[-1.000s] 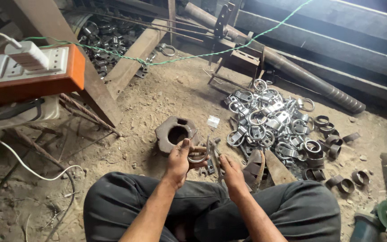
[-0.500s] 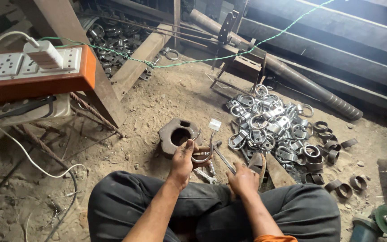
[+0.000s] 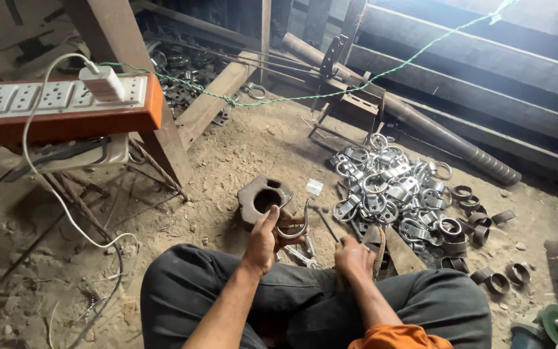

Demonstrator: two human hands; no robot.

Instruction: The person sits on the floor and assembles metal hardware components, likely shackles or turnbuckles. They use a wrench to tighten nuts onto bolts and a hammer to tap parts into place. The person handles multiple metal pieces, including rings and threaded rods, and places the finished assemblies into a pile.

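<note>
My left hand [image 3: 265, 240] grips a bent clamp [image 3: 294, 227] just below the block [image 3: 263, 198]. My right hand [image 3: 352, 255] is closed on a hammer [image 3: 325, 223]. At two o'clock lies a pile of clamps [image 3: 389, 187]; the one I hold looks unfinished.

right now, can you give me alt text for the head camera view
A person sits cross-legged on a dirt floor, left hand holding a curved metal clamp piece, right hand gripping a hammer. A pile of shiny metal clamps lies beside them.
</note>
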